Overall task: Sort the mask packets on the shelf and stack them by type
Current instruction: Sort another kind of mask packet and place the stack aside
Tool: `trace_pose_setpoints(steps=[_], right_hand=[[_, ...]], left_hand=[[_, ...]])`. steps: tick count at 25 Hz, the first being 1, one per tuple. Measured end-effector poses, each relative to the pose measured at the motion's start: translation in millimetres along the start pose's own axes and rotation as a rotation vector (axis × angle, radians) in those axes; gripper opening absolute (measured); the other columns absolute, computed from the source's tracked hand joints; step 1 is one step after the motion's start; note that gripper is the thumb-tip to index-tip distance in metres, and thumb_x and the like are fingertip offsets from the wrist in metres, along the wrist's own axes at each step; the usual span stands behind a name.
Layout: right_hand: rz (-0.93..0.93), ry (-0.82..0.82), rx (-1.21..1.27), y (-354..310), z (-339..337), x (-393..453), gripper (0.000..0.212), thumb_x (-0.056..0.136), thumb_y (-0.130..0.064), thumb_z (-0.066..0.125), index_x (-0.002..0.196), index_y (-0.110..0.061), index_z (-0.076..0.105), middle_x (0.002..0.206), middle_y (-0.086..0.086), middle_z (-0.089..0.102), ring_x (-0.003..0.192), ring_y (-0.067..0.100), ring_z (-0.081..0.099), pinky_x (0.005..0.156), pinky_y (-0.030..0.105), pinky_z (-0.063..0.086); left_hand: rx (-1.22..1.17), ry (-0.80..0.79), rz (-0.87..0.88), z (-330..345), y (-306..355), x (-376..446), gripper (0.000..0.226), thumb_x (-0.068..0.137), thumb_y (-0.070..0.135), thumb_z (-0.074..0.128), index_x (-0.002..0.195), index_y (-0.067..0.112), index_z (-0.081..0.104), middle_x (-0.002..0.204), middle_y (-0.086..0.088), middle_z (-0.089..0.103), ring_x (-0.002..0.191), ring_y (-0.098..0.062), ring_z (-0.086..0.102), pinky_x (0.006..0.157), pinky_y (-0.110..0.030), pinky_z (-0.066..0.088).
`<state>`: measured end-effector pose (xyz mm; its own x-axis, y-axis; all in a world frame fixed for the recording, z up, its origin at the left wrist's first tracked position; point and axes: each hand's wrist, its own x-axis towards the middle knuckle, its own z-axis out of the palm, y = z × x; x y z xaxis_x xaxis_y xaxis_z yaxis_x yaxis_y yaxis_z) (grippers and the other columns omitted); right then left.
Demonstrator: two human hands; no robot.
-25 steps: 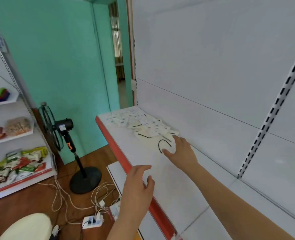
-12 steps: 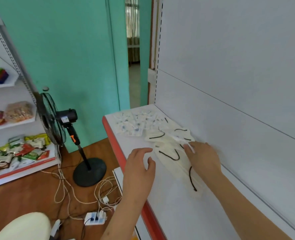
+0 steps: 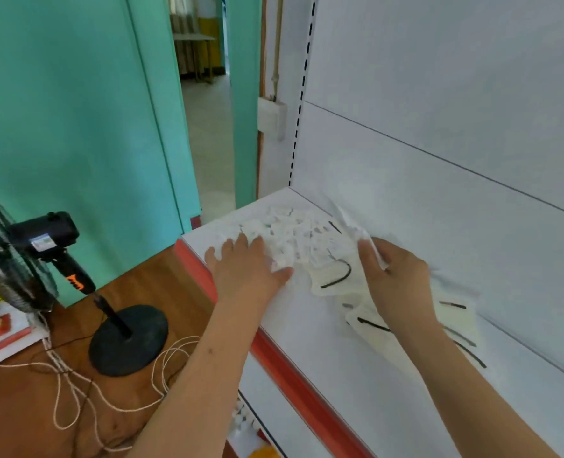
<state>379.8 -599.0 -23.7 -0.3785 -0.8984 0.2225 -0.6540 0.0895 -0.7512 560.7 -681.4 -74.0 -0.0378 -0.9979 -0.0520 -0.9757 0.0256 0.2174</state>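
A: Where are the mask packets?

B: They lie in a messy pile (image 3: 294,236) on the white shelf (image 3: 307,342), at its far end, close to the back wall. Some more packets with black ear loops (image 3: 337,276) lie nearer, partly under the right arm.

A: What is the left hand doing?

B: The left hand (image 3: 247,269) lies flat on the near edge of the pile. Its fingers are straight and spread out. It presses down on the packets and does not grab any.

A: And the right hand?

B: The right hand (image 3: 396,279) has its thumb and fingers curled. It pinches one white packet (image 3: 356,233), and that packet sticks up above the others.

A: Is the shelf all white?

B: It has a red strip (image 3: 284,365) along its front edge.

A: What else is there?

B: A black fan (image 3: 42,239) stands on the brown wooden floor to the left, with white cords (image 3: 75,385) lying around its round base. Behind it is a green wall (image 3: 59,110).
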Motion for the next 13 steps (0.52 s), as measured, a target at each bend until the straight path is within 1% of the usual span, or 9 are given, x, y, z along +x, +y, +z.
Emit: trace_pose_setpoints(steps=[2,4,5,6,8,9,10,12,13], right_hand=[[-0.008,-0.025,0.03,-16,20,1,0.047,0.101,-0.033,0.048,0.062,-0.021,0.024,0.052,-0.007,0.021,0.047,0.01,0.024,0.045,0.02,0.025],[0.041,-0.062,0.085,-31,37,-3,0.046,0.101,-0.034,0.047,0.063,-0.016,0.028,0.057,-0.006,0.024,0.052,0.008,0.024,0.047,0.02,0.027],[0.105,-0.08,0.16,-36,45,-6,0.046,0.1,-0.036,0.047,0.064,-0.01,0.037,0.06,-0.002,0.031,0.056,0.006,0.03,0.05,0.019,0.039],[0.214,-0.097,0.285,-40,52,-10,0.045,0.1,-0.038,0.049,0.07,-0.004,0.05,0.065,0.005,0.041,0.062,0.009,0.04,0.062,0.027,0.056],[0.433,-0.175,0.59,-45,58,-17,0.031,0.099,-0.034,0.054,0.094,-0.008,0.07,0.087,0.016,0.063,0.077,0.021,0.056,0.08,0.041,0.062],[0.472,-0.236,0.741,-48,58,-22,0.024,0.099,-0.031,0.056,0.107,-0.015,0.072,0.1,0.011,0.071,0.085,0.023,0.062,0.086,0.042,0.06],[0.461,-0.297,0.854,-50,58,-25,0.025,0.099,-0.03,0.057,0.119,-0.021,0.07,0.112,0.005,0.072,0.095,0.022,0.066,0.092,0.043,0.058],[0.425,-0.364,0.969,-54,59,-29,0.034,0.097,-0.037,0.059,0.13,-0.028,0.063,0.123,0.003,0.07,0.109,0.023,0.069,0.1,0.044,0.052],[0.428,-0.357,0.988,-57,59,-31,0.035,0.095,-0.044,0.059,0.128,-0.032,0.064,0.123,0.002,0.07,0.11,0.024,0.069,0.1,0.044,0.052]], left_hand=[[-0.057,0.123,0.119,-5,-10,-2,0.047,0.095,0.047,0.051,0.138,0.028,0.051,0.138,0.0,0.058,0.125,-0.024,0.052,0.105,-0.042,0.036],[-0.318,0.203,0.163,-9,-22,-6,0.035,0.1,0.032,0.05,0.133,0.026,0.058,0.129,0.0,0.064,0.114,-0.023,0.059,0.099,-0.035,0.044],[-0.492,0.205,0.161,-14,-25,-10,0.033,0.102,0.03,0.05,0.133,0.025,0.059,0.13,0.002,0.064,0.114,-0.021,0.06,0.1,-0.031,0.043],[-0.645,0.188,0.163,-21,-26,-16,0.033,0.103,0.031,0.049,0.134,0.026,0.058,0.131,0.007,0.062,0.116,-0.015,0.059,0.099,-0.025,0.04],[-0.814,0.106,0.203,-34,-23,-29,0.035,0.103,0.038,0.047,0.138,0.032,0.051,0.127,0.018,0.05,0.115,-0.001,0.049,0.095,-0.015,0.033],[-0.885,0.044,0.224,-41,-21,-35,0.034,0.103,0.041,0.046,0.136,0.037,0.048,0.124,0.022,0.047,0.112,0.004,0.046,0.091,-0.008,0.034],[-0.959,-0.023,0.227,-49,-19,-41,0.027,0.102,0.042,0.045,0.129,0.042,0.048,0.119,0.026,0.049,0.105,0.008,0.05,0.081,0.001,0.039],[-1.097,-0.198,0.205,-64,-15,-48,0.008,0.101,0.044,0.045,0.103,0.049,0.051,0.088,0.036,0.061,0.082,0.02,0.058,0.058,0.006,0.04],[-1.191,-0.29,0.207,-69,-13,-51,0.011,0.101,0.048,0.042,0.094,0.051,0.05,0.074,0.039,0.062,0.074,0.024,0.057,0.061,0.004,0.041]])
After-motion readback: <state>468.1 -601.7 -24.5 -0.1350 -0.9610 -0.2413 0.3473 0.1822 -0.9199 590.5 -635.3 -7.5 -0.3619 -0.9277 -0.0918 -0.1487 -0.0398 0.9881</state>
